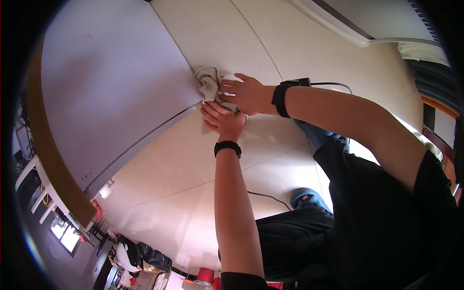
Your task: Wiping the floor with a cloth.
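Note:
A crumpled beige cloth (pixel 208 84) lies on the tiled floor against the corner of a large pale panel (pixel 116 72). My right hand (pixel 246 94) reaches over the cloth from the right. Its fingers are a little apart and hold the folds down. Just below it, my left hand (pixel 225 122) has its fingers stretched toward the panel's lower corner, beside the cloth's near edge. The two hands meet at the cloth, and part of it is hidden under them. Each wrist wears a black band.
Light floor tiles (pixel 159 193) spread around the panel. A black cable (pixel 270 195) runs near my blue shoe (pixel 309 198). Dark bags (pixel 152 256) and a red object (pixel 205 276) stand at the lower left. A white appliance-like edge (pixel 338 24) borders the top right.

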A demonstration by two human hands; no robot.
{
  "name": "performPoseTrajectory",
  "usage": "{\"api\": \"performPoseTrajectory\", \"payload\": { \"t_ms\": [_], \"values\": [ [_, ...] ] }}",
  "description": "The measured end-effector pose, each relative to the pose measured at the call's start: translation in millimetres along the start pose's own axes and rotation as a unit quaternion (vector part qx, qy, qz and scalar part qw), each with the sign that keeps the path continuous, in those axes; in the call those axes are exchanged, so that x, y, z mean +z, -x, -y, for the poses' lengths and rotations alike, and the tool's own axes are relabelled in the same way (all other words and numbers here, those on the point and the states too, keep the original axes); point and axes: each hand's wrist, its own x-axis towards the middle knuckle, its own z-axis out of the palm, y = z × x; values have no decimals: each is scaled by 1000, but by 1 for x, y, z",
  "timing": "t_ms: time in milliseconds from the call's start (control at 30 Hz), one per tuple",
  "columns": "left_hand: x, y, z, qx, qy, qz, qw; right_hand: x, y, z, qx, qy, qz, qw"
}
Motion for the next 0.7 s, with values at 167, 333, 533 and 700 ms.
{"api": "performPoseTrajectory", "payload": {
  "t_ms": [167,333,533,700],
  "values": [
    [-2,22,-29,12,-8,-5,1000,6,48,11,52,60,-17,997],
    [64,66,-8,169,-155,-156,961,20,110,61,81,276,157,945],
    [95,145,-60,135,-113,-48,983,25,166,68,183,359,214,890],
    [101,152,-59,124,-158,-155,967,8,151,79,80,418,221,878]
  ]
}}
